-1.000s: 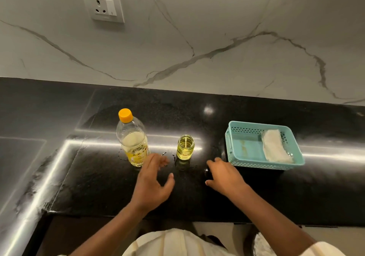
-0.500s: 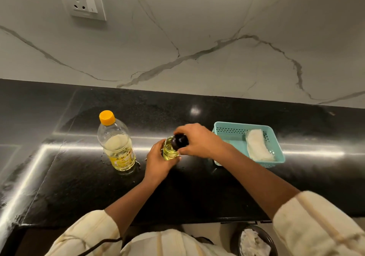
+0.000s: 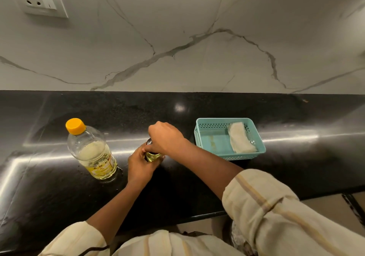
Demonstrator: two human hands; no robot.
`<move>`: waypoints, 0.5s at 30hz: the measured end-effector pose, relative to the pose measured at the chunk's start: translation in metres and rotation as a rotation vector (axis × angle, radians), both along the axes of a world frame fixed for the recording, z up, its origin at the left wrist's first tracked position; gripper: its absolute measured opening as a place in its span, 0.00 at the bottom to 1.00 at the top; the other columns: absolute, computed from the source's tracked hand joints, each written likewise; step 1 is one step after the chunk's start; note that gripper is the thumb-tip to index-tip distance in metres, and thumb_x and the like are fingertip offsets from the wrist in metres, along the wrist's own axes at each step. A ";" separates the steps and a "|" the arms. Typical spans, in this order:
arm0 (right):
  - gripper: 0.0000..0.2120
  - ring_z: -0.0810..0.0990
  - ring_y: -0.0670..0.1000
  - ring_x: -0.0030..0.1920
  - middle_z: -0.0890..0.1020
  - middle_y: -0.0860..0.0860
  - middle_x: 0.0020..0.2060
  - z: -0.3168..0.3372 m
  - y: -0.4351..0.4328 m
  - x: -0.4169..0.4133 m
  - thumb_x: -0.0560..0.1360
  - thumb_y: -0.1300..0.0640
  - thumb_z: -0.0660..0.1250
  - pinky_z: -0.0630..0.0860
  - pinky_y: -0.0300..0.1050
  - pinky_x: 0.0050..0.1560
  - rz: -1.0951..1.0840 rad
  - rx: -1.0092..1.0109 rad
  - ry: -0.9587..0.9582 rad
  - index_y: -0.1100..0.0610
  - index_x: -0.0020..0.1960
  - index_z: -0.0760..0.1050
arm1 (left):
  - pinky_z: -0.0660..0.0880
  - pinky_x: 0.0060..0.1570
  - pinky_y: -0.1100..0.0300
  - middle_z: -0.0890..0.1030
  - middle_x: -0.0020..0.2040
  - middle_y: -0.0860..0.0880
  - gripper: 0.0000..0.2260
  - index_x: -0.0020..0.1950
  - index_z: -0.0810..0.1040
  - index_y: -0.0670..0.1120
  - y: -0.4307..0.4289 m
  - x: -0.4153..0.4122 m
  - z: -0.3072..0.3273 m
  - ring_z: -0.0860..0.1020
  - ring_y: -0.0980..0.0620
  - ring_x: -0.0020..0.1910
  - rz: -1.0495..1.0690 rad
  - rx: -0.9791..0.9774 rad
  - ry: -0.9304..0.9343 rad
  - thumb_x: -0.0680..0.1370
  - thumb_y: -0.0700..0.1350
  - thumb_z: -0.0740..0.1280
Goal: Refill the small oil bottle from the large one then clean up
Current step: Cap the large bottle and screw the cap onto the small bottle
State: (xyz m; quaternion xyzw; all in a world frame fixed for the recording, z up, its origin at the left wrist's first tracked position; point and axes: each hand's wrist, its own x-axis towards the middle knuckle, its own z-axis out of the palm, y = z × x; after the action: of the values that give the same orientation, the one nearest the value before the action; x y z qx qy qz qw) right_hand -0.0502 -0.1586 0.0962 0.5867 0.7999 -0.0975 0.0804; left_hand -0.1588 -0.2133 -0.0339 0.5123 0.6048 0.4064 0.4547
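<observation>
Seems to be capping the small bottle (image 3: 152,156), mid-frame on the black surface (image 3: 197,107) between large bottle (image 3: 90,151) and basket (image 3: 199,135): left hand (image 3: 139,167) grip curled round its glass, right hand (image 3: 166,137) grip pinching the dark cap (image 3: 149,142); likely needs twisting tight next, then wiping up.

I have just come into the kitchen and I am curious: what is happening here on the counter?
A person is working on the small oil bottle, probably screwing its cap on. The left hand holds it on the black counter, and the right hand grips the dark cap from above. The large oil bottle stands capped to the left, partly full. A folded cloth lies in the teal basket.
</observation>
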 end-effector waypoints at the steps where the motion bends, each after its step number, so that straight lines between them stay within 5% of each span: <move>1: 0.19 0.80 0.55 0.39 0.72 0.51 0.31 -0.003 0.000 -0.002 0.77 0.43 0.73 0.75 0.48 0.38 -0.028 0.017 0.002 0.56 0.41 0.72 | 0.84 0.56 0.50 0.88 0.49 0.55 0.19 0.56 0.83 0.54 0.000 0.000 -0.001 0.86 0.56 0.52 0.002 -0.009 0.002 0.70 0.41 0.83; 4: 0.19 0.79 0.54 0.39 0.78 0.52 0.35 0.000 0.004 -0.003 0.76 0.42 0.74 0.76 0.48 0.39 -0.021 0.021 -0.015 0.57 0.43 0.75 | 0.83 0.58 0.51 0.88 0.51 0.54 0.20 0.59 0.82 0.53 0.000 0.000 0.001 0.86 0.57 0.53 -0.006 -0.021 -0.003 0.71 0.41 0.83; 8: 0.13 0.83 0.56 0.45 0.83 0.56 0.48 0.011 0.009 -0.004 0.74 0.58 0.75 0.84 0.50 0.45 0.130 -0.129 -0.048 0.59 0.57 0.81 | 0.84 0.55 0.53 0.88 0.51 0.56 0.19 0.59 0.82 0.55 0.000 0.000 0.003 0.86 0.58 0.51 -0.017 -0.011 -0.003 0.72 0.44 0.83; 11: 0.05 0.81 0.54 0.39 0.79 0.54 0.37 0.013 0.005 -0.006 0.74 0.62 0.74 0.80 0.47 0.37 0.145 -0.092 -0.100 0.59 0.44 0.78 | 0.84 0.55 0.52 0.88 0.50 0.56 0.19 0.59 0.82 0.56 -0.002 0.001 0.002 0.86 0.57 0.51 -0.016 0.000 -0.011 0.72 0.44 0.82; 15: 0.09 0.81 0.55 0.39 0.76 0.53 0.35 0.005 0.000 -0.009 0.76 0.57 0.75 0.77 0.48 0.37 -0.031 -0.029 0.011 0.60 0.48 0.78 | 0.85 0.54 0.45 0.88 0.48 0.55 0.18 0.56 0.84 0.55 -0.002 0.001 0.000 0.86 0.54 0.50 -0.002 0.016 -0.015 0.71 0.41 0.82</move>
State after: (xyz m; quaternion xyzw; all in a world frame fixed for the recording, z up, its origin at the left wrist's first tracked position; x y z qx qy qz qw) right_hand -0.0588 -0.1586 0.1011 0.5972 0.7897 -0.1136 0.0830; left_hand -0.1578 -0.2154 -0.0344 0.5134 0.5976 0.4144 0.4556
